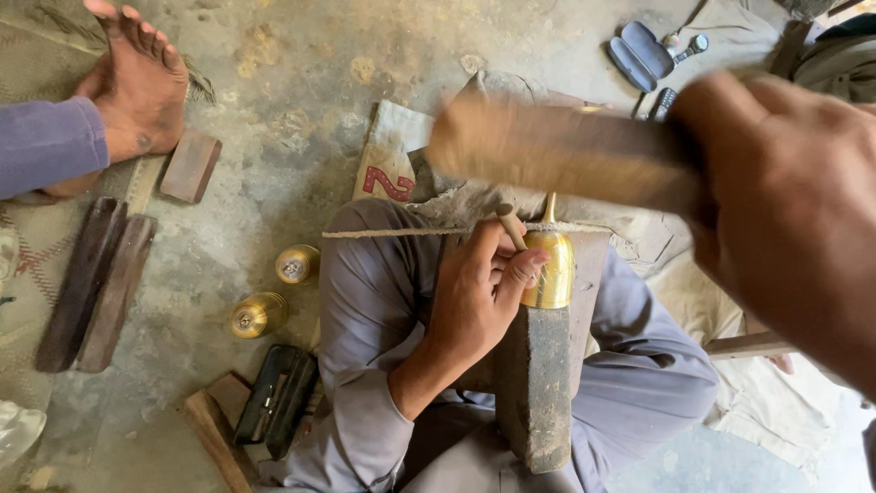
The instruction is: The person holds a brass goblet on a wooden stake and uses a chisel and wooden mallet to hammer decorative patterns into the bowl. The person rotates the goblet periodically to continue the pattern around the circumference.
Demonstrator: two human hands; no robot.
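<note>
Brass, rounded and shiny, the small bell-shaped piece [553, 270] sits on top of the upright grey stone block [537, 388] between your knees, and everything else is best placed from it. Your left hand [481, 294] is clenched beside it, fingers pinching a short wooden-looking punch [511, 226] whose tip meets the brass near its upper left side. Above it, your right hand [785, 215] has its grip closed around the handle of a brown wooden mallet [557, 151], raised and smeared by motion.

How much of the working is done you can't judge well: no marks show on the brass surface from here. Two similar brass pieces [278, 290] lie on the concrete floor [301, 110] well to its left, but whether they are finished or waiting is unclear. A black case [276, 399] lies below those.

The mallet head is blurred, the punch tip is partly hidden by your fingers, and the right hand is cut off by the frame. Far upper left, another person's bare foot [137, 78] rests on the floor.
</note>
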